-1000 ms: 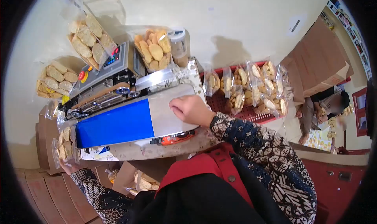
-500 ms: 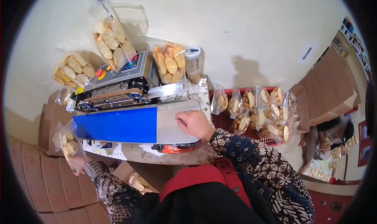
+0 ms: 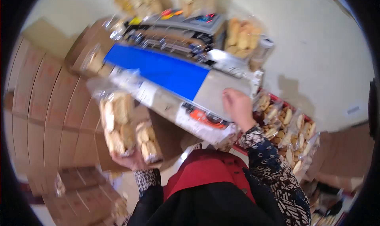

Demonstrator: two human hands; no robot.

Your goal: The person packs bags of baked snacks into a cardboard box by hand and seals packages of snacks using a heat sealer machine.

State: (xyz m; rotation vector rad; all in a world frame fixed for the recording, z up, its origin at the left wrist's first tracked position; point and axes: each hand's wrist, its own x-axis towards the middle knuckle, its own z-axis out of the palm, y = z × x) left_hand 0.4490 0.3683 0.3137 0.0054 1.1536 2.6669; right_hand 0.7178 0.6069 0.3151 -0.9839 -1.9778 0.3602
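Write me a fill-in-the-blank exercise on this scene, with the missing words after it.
1. The left hand holds clear bags of ____.
2. The right hand rests on the sealing machine, beside its ____ belt.
3. The crate of filled bags by the right arm is ____.
4. Stacked below the left hand are brown cardboard ____.

Missing words: biscuits; blue; red; boxes

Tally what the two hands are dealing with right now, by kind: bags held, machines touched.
Clear bags of biscuits held up by the left hand: 2
Sealing machine with a blue belt, its metal end plate under the right hand: 1
Total: 3
More bags sit in the red crate, too blurred to count.
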